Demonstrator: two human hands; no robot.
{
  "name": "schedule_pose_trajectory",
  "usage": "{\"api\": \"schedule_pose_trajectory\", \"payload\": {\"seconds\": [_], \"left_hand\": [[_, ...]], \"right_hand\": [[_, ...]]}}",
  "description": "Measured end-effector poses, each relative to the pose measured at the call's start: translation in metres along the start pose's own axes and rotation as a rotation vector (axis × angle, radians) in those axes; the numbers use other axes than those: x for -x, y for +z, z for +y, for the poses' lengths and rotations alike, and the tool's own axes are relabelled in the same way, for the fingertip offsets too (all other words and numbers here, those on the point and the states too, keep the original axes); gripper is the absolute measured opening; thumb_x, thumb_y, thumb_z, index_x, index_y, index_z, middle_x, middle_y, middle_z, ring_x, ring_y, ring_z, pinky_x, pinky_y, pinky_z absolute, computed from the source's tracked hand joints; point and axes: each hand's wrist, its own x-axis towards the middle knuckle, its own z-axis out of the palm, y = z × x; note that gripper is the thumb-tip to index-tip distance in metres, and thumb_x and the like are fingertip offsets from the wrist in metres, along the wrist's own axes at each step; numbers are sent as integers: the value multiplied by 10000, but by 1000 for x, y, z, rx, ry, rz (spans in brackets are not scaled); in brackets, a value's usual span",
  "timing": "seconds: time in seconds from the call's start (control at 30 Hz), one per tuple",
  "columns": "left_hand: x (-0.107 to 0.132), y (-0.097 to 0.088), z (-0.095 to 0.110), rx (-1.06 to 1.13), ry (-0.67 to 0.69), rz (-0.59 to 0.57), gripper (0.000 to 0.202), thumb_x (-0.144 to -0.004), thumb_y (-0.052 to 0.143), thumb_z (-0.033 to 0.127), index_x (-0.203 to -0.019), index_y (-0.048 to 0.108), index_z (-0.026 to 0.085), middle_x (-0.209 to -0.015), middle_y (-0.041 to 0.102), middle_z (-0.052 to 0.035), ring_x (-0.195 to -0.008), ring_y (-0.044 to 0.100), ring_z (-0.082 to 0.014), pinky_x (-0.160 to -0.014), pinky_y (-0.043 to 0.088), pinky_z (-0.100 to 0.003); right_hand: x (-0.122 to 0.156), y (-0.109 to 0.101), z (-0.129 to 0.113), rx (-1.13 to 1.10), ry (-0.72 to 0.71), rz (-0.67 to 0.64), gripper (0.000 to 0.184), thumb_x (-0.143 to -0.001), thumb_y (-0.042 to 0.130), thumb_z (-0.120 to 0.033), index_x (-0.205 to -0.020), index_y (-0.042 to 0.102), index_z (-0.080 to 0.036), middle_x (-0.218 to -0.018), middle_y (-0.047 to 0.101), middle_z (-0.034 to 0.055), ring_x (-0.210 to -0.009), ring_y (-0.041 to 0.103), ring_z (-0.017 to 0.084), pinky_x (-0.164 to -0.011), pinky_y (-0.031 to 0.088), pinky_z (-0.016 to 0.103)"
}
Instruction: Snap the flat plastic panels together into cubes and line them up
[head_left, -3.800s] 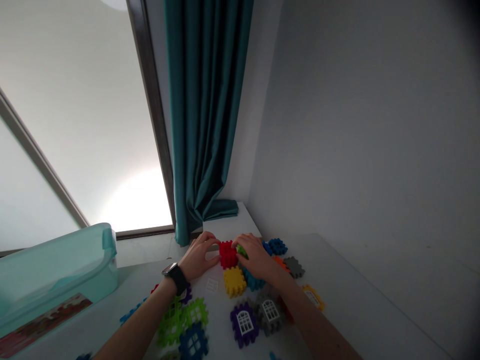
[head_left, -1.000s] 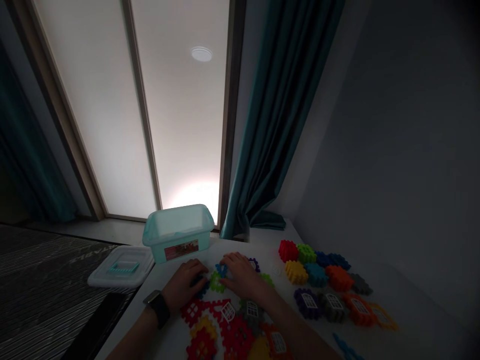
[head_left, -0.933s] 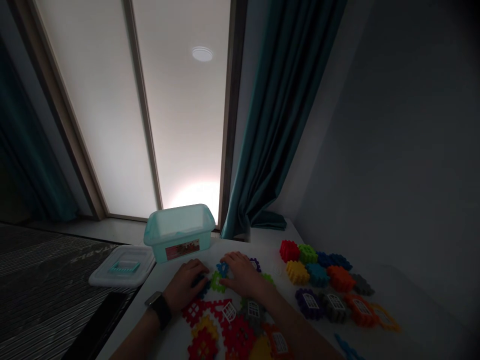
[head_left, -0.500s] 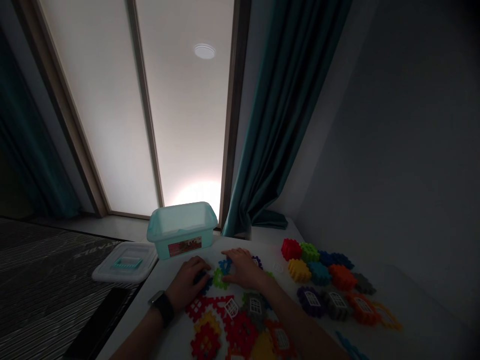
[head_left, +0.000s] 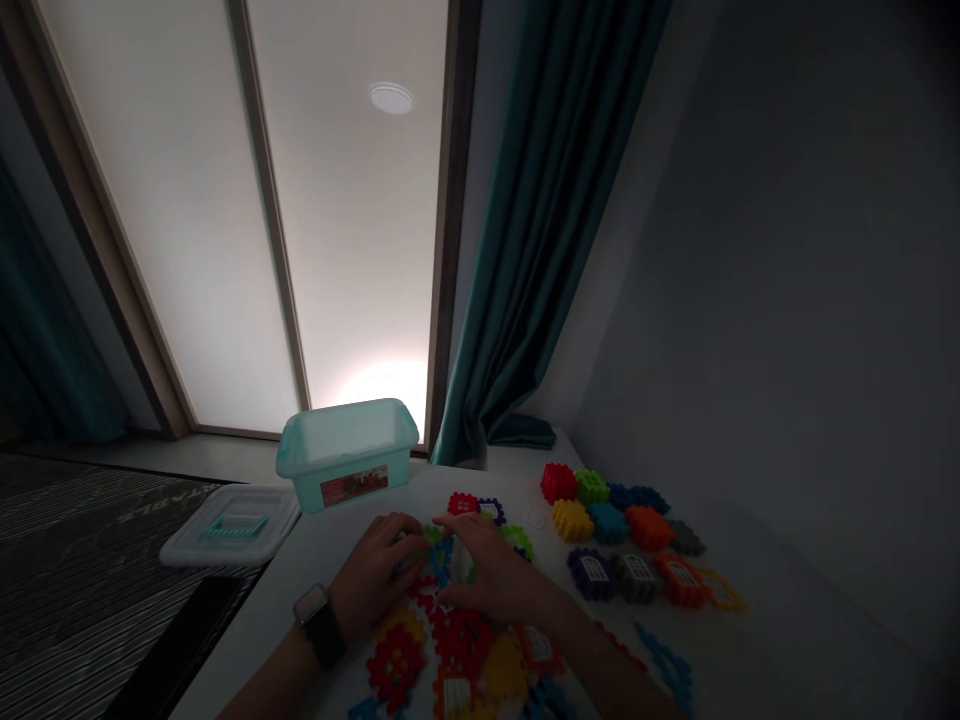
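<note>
My left hand (head_left: 381, 565), with a watch on its wrist, has its fingers curled beside the toothed plastic building pieces; what lies under them is hidden. Across from it, my right hand (head_left: 499, 575) has thumb and forefinger bent round a blue building piece (head_left: 441, 560). A pale patch shows within that grip, too dim to identify. A green piece (head_left: 433, 534) sits just behind the blue one, between the hands. Toward me lie red gear-edged pieces (head_left: 461, 640), a red one with a yellow centre (head_left: 395, 655) and a yellow one (head_left: 504, 670).
Behind my hands stands a teal plastic tub (head_left: 352, 465); its white lid (head_left: 229, 525) lies at the left. Stacked coloured pieces (head_left: 607, 522) stand on the table at right. Window-patterned pieces (head_left: 637, 577) are in front of them. A blue piece (head_left: 666, 660) lies nearer me.
The view has turned slightly right. My right hand has drawn a little nearer to me, exposing a red piece behind it. The blue piece between my hands now sits closer to me.
</note>
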Motion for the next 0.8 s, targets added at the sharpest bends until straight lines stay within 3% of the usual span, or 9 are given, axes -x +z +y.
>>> {"api": "schedule_pose_trajectory", "payload": {"seconds": [0.23,0.5,0.63,0.8], "left_hand": [[1,0,25,84,27,-21,169,-962,553,299,-1028,702,251,-1082,626,-91,-1011,588,-261,-884,517,-401],[-2,7,54,353,-52,-23,131,-938,570,251,-922,696,219,-1071,600,-78,-998,606,-225,-899,530,-356],[0,19,59,310,-59,35,144,-884,626,213,-1020,667,238,-1074,608,-69,-1006,608,-226,-916,534,-369],[6,38,53,131,13,201,264,-817,704,241,-1077,659,248,-1121,598,-93,-1038,591,-271,-918,535,-428]], "right_hand": [[41,-2,4,-307,85,-13,796,-744,787,-391,-1448,424,-315,-1344,567,53,-1296,491,293,-1098,376,420],[68,7,9,-711,49,-1,708,-753,801,-497,-1353,493,-279,-1289,607,86,-1201,571,295,-1017,438,417],[73,16,12,-933,46,99,719,-700,816,-580,-1273,514,-269,-1266,613,104,-1152,603,297,-992,455,441],[74,32,21,-1064,117,237,679,-705,769,-659,-1210,536,-269,-1258,618,106,-1219,569,301,-1043,426,454]]}}
